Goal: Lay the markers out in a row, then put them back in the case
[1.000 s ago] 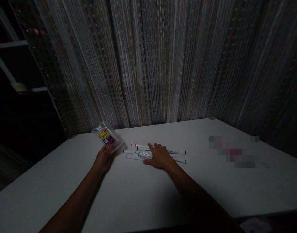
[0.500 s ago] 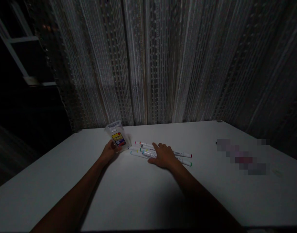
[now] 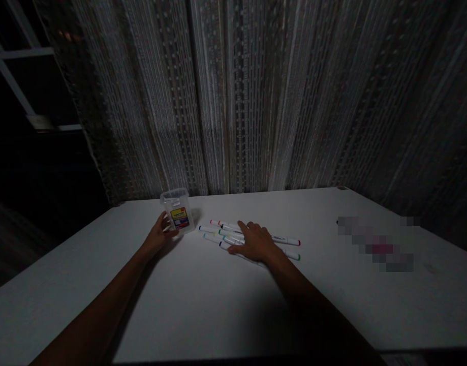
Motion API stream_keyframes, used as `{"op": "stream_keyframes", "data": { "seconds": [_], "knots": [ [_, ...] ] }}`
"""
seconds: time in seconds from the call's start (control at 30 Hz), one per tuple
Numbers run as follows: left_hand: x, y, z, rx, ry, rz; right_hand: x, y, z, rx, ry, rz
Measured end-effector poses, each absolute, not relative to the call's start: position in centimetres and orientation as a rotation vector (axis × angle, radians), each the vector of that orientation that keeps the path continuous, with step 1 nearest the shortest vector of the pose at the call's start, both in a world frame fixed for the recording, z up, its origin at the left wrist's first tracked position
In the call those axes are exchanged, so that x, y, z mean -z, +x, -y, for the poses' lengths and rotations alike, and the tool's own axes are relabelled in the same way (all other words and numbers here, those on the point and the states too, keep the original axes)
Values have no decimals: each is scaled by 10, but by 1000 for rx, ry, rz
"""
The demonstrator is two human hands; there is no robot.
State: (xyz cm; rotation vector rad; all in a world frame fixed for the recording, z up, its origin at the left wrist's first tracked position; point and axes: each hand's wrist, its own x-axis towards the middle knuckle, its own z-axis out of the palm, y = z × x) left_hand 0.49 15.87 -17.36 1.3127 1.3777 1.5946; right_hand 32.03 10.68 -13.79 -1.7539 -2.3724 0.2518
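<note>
A clear plastic marker box (image 3: 177,211) with a yellow and red label stands upright on the white table (image 3: 203,305). My left hand (image 3: 159,235) is wrapped around its lower left side. Several white markers (image 3: 218,233) with coloured caps lie in a loose row just right of the box. My right hand (image 3: 256,242) lies on top of these markers with its fingers stretched out and slightly curled over them. The marker ends with red and green caps (image 3: 299,250) stick out to the right of my hand.
A blurred-out patch (image 3: 378,244) lies on the table at the right. A pale striped curtain (image 3: 256,91) hangs right behind the table's far edge. A dark window frame (image 3: 23,86) shows at the upper left. The scene is dim.
My left hand has brought the marker box from tilted in the air down to upright on the table. My right hand stays on the markers.
</note>
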Motion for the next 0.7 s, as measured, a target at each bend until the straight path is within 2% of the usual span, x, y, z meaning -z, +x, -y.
{"op": "stream_keyframes", "data": {
  "seconds": [0.17, 0.33, 0.4, 0.53, 0.7],
  "knots": [
    [156, 28, -118, -1957, 1619, -1606, 137, 319, -106, -234, -1763, 2381],
    [167, 125, -55, -1056, 2554, -1318, 141, 313, -105, -136, -1814, 2333],
    [177, 154, -44, -789, 2743, -1254, 142, 313, -104, -94, -1849, 2302],
    [186, 164, -57, -686, 2842, -1296, 141, 315, -104, -74, -1933, 2242],
    [183, 139, -96, -825, 2944, -962, 136, 318, -110, -133, -1984, 2212]
  ]
}}
